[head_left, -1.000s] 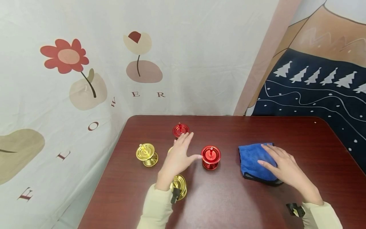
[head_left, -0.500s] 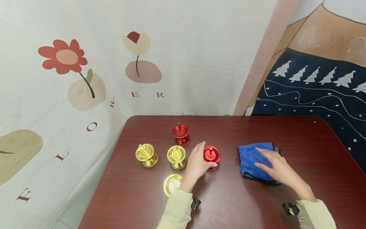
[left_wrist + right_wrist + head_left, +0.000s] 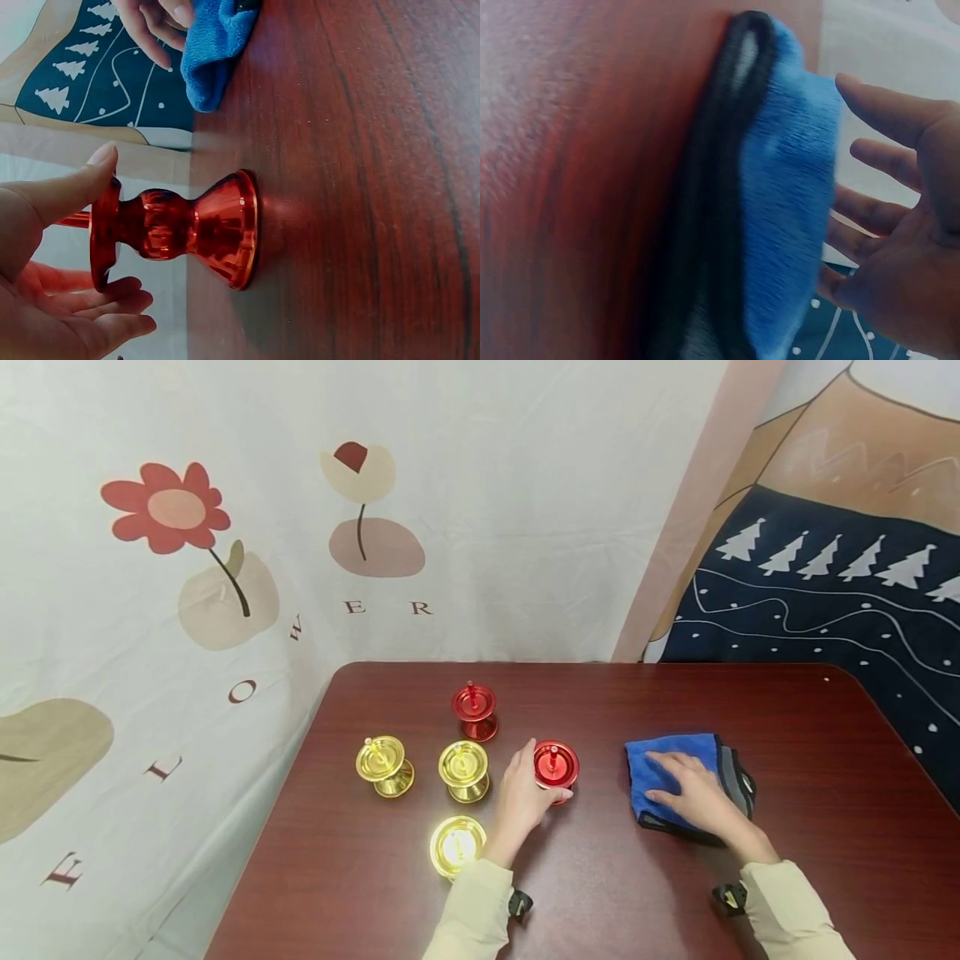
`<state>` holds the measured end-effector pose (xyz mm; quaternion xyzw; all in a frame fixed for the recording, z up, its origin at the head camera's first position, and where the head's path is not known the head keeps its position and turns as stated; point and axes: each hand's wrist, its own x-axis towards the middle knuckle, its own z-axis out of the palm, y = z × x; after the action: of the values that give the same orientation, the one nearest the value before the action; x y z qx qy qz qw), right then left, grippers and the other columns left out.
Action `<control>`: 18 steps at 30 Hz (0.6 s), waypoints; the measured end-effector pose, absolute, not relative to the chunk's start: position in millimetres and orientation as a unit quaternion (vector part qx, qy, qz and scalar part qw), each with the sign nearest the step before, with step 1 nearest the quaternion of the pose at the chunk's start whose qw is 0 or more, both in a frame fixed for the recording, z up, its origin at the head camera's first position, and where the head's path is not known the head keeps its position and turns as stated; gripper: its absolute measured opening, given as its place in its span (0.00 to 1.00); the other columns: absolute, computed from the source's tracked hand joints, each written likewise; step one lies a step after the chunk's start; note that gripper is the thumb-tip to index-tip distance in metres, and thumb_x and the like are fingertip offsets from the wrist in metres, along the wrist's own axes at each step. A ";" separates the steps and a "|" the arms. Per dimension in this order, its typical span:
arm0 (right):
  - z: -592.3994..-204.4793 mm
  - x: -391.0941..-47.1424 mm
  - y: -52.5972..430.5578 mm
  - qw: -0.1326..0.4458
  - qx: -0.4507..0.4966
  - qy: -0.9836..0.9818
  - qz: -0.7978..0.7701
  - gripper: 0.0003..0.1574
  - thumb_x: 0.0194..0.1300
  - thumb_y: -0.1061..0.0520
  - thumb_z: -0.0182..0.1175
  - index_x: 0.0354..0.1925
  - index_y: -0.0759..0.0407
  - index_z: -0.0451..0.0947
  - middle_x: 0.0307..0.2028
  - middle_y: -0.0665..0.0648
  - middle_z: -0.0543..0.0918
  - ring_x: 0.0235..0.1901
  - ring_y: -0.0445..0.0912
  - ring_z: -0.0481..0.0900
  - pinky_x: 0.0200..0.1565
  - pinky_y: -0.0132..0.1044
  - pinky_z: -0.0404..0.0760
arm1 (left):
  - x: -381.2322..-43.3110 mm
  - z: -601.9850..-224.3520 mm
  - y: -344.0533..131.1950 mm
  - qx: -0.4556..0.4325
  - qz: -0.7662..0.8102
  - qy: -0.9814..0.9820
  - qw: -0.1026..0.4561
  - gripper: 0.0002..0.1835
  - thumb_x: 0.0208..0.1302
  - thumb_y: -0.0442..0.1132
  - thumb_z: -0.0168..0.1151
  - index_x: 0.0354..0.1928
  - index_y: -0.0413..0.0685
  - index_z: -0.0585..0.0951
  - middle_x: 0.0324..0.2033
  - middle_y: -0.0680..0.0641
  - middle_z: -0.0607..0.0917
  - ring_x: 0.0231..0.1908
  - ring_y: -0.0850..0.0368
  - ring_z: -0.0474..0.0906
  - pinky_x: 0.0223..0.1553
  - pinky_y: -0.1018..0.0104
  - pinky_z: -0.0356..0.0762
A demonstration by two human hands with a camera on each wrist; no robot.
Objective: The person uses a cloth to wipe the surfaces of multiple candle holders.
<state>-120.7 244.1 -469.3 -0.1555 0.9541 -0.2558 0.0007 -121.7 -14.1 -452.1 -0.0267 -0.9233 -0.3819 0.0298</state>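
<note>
My left hand (image 3: 522,791) is around the dish of a shiny red candle holder (image 3: 557,767), thumb at the rim on one side and fingers on the other. In the left wrist view the red candle holder (image 3: 169,225) stands with its flared base on the table; part of its dish is hidden by the hand. My right hand (image 3: 692,793) hovers with loosely spread fingers over a folded blue cloth (image 3: 648,777) with black edging. In the right wrist view nothing lies in the right hand's (image 3: 900,195) grasp, and the blue cloth (image 3: 791,187) is beside its fingertips.
Another red candle holder (image 3: 475,710) stands farther back. Three gold candle holders stand at the left: one far left (image 3: 385,766), one in the middle (image 3: 465,770), and one near the front (image 3: 455,845). A printed cloth backdrop (image 3: 510,510) rises behind the dark wooden table (image 3: 600,893).
My left hand has moved right from above the middle gold candle holder to the nearer red one and taken hold of its dish. My right hand has shifted left over the blue cloth.
</note>
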 end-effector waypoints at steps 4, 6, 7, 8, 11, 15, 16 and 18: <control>-476.4 -124.0 238.7 -0.004 -0.137 0.962 -0.235 0.35 0.51 0.57 0.68 0.57 0.63 0.69 0.48 0.71 0.71 0.50 0.66 0.64 0.43 0.68 0.59 | -123.0 -456.0 -15.3 -0.031 -0.390 -0.920 0.033 0.47 0.35 0.44 0.78 0.60 0.36 0.67 0.51 0.36 0.75 0.50 0.40 0.72 0.51 0.50 0.69; -479.0 -125.0 235.5 -0.014 -0.131 0.965 -0.227 0.34 0.50 0.57 0.69 0.56 0.61 0.71 0.45 0.68 0.72 0.47 0.64 0.66 0.40 0.63 0.60 | -123.5 -457.0 -15.9 -0.033 -0.393 -0.919 0.031 0.48 0.34 0.44 0.79 0.60 0.36 0.67 0.51 0.36 0.75 0.50 0.40 0.72 0.51 0.50 0.69; -480.0 -125.2 234.0 -0.019 -0.129 0.966 -0.224 0.34 0.49 0.58 0.69 0.55 0.61 0.72 0.43 0.66 0.72 0.46 0.62 0.66 0.38 0.60 0.61 | -123.9 -457.5 -16.1 -0.034 -0.394 -0.918 0.031 0.48 0.34 0.44 0.79 0.60 0.36 0.67 0.51 0.36 0.75 0.50 0.41 0.72 0.51 0.50 0.69; -480.9 -125.5 232.8 -0.022 -0.126 0.967 -0.222 0.33 0.49 0.58 0.69 0.55 0.60 0.73 0.41 0.65 0.72 0.44 0.61 0.66 0.36 0.58 0.60 | -124.3 -458.0 -16.2 -0.035 -0.394 -0.918 0.029 0.48 0.34 0.45 0.79 0.60 0.36 0.67 0.51 0.37 0.75 0.50 0.41 0.72 0.51 0.50 0.69; -482.0 -125.7 230.6 -0.029 -0.118 0.967 -0.222 0.29 0.48 0.60 0.69 0.52 0.60 0.75 0.38 0.62 0.72 0.42 0.58 0.66 0.33 0.54 0.58 | -125.6 -459.4 -16.0 -0.039 -0.394 -0.918 0.031 0.47 0.34 0.45 0.79 0.59 0.37 0.68 0.50 0.37 0.75 0.50 0.42 0.73 0.51 0.52 0.70; -481.9 -125.8 231.5 -0.030 -0.118 0.965 -0.234 0.24 0.49 0.62 0.68 0.48 0.61 0.78 0.36 0.60 0.73 0.40 0.56 0.67 0.34 0.53 0.58 | -126.2 -460.1 -15.3 -0.043 -0.397 -0.916 0.044 0.44 0.33 0.45 0.79 0.56 0.37 0.70 0.47 0.38 0.77 0.48 0.43 0.74 0.49 0.52 0.71; -481.5 -125.8 232.1 -0.030 -0.119 0.963 -0.239 0.23 0.50 0.63 0.67 0.47 0.62 0.78 0.36 0.60 0.73 0.40 0.56 0.67 0.34 0.54 0.58 | -126.0 -460.2 -15.2 -0.042 -0.398 -0.915 0.047 0.44 0.33 0.44 0.79 0.55 0.37 0.70 0.47 0.38 0.77 0.48 0.43 0.74 0.49 0.52 0.71; -480.3 -125.9 233.7 -0.033 -0.122 0.961 -0.248 0.21 0.50 0.64 0.67 0.46 0.63 0.79 0.35 0.60 0.74 0.40 0.57 0.68 0.35 0.57 0.60 | -125.9 -459.8 -14.9 -0.042 -0.401 -0.914 0.050 0.43 0.32 0.44 0.79 0.54 0.37 0.71 0.46 0.39 0.77 0.47 0.43 0.74 0.49 0.52 0.71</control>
<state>-125.9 233.7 -480.3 -0.1220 0.9606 -0.2476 -0.0329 -125.9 -14.9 -459.8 -0.0418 -0.9139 -0.4007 0.0499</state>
